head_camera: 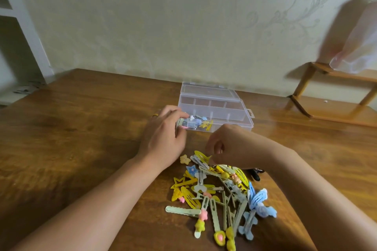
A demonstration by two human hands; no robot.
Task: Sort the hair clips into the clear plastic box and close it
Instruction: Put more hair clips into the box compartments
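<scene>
Clear plastic compartment box [214, 106] open near the far middle of the brown wooden bench [81, 138], lid laid back toward the wall; nearest left compartments holding a few small clips, hard to make out through the plastic. Left hand [163, 138] resting at the box's near left corner, fingers [179, 115] curled against it — whether gripping anything, cannot tell. Right hand [226, 146] just above the far edge of the heap of yellow, blue and pale metal hair clips [220, 195], fingertips pinched together among the clips, grasp itself hidden. Small black object [256, 174] half covered by the right forearm. Patterned pale wallpaper [183, 26] behind; wooden rack [326, 91] at right, cut off by the frame edge.
</scene>
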